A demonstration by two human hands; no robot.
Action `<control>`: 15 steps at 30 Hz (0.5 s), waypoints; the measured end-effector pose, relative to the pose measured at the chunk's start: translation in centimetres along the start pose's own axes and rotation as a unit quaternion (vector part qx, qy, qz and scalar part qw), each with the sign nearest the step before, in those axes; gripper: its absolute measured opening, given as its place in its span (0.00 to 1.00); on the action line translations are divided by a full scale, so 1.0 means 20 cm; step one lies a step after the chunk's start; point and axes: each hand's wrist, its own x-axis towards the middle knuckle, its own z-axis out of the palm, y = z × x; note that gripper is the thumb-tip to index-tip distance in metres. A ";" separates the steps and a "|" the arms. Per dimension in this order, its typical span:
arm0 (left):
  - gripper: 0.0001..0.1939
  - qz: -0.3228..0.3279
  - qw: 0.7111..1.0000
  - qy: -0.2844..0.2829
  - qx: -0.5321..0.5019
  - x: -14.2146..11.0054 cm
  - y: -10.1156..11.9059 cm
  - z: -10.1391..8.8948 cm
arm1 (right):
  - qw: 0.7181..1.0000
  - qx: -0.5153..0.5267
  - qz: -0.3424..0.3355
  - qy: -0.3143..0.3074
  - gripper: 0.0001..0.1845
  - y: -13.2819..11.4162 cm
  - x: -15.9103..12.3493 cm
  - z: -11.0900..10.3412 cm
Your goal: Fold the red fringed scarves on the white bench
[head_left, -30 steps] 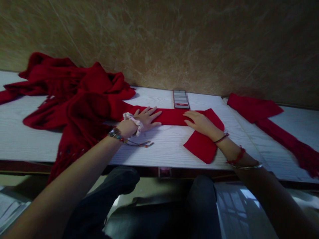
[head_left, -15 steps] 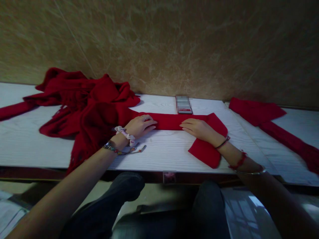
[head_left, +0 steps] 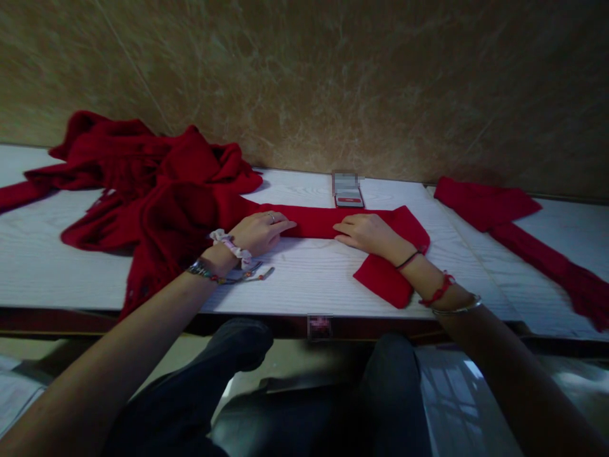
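A red scarf (head_left: 314,222) lies folded into a narrow flat band across the white tabletop. Its right part bends over at an angle, and one end (head_left: 385,282) points toward the front edge. On the left, the band meets a loose, fringed heap of red cloth (head_left: 185,158). My left hand (head_left: 261,233) rests on the band beside the heap, fingers stretched out and nearly flat. Farther right, my right hand (head_left: 366,235) lies on the same band with its fingers extended, just left of the bend. A short stretch of band shows between the two hands.
A phone (head_left: 349,192) lies behind the band, near the marbled wall (head_left: 304,82). Another red scarf (head_left: 490,203), folded with a fringed end, lies at the right. A seam (head_left: 461,231) crosses the white table. My knees are below its front edge.
My right hand has slid slightly left along the band, toward my left hand. My left hand stays at about the same place on the scarf. The whole view has shifted a little.
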 end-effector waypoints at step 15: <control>0.16 0.009 0.999 0.029 0.019 0.00 0.02 0.00 | 0.998 0.034 0.051 0.001 0.13 -0.01 -0.01 0.01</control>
